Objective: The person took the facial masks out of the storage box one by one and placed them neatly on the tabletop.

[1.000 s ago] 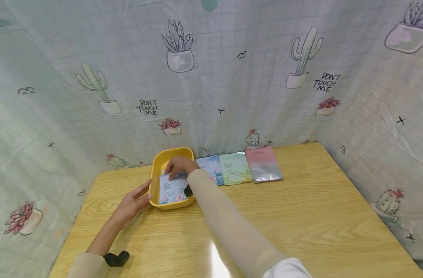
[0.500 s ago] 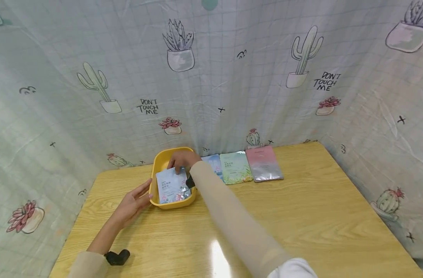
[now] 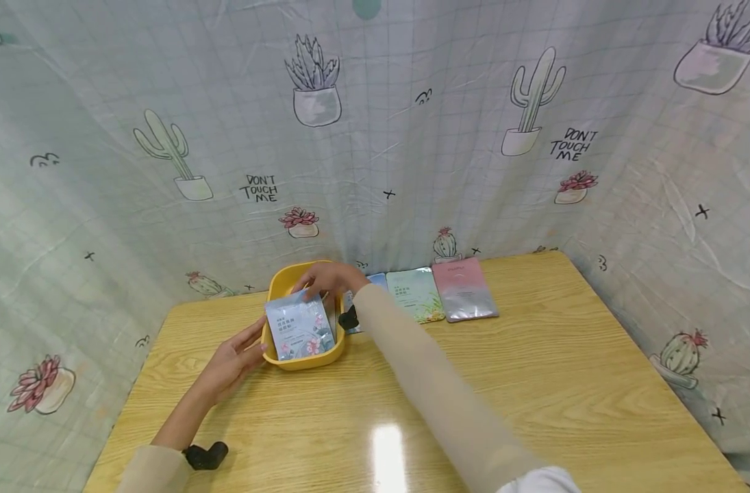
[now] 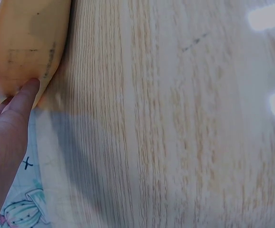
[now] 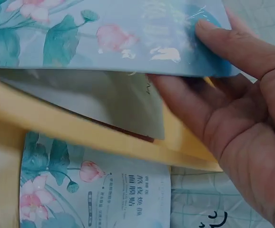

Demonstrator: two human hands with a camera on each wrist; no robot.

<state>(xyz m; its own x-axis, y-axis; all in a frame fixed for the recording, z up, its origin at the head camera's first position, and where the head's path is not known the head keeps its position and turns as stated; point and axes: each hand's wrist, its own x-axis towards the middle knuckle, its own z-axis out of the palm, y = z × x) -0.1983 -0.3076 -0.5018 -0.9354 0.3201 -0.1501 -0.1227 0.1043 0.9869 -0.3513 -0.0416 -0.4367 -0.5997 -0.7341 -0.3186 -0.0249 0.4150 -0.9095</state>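
Observation:
My right hand [image 3: 330,277] pinches a light blue face mask packet [image 3: 297,332] by its far end, thumb on the printed face and fingers beneath. The packet, printed with pink lotus flowers, is tilted over the yellow plastic bin [image 3: 322,361]. In the right wrist view, a pale packet [image 5: 109,97] shows below it inside the bin. My left hand [image 3: 233,363] rests with extended fingers against the bin's left side. In the left wrist view, a fingertip [image 4: 30,88] presses the bin's outer wall.
To the bin's right lie a blue lotus packet [image 5: 113,190], a green packet [image 3: 414,294] and a pink-silver packet [image 3: 466,289] in a row on the wooden table [image 3: 535,383]. A cactus-print curtain [image 3: 387,150] hangs along the back and sides.
My right hand has raised the blue face mask packet's far end and tilted it, shifting it slightly left within the bin. The left hand stays at the bin's side.

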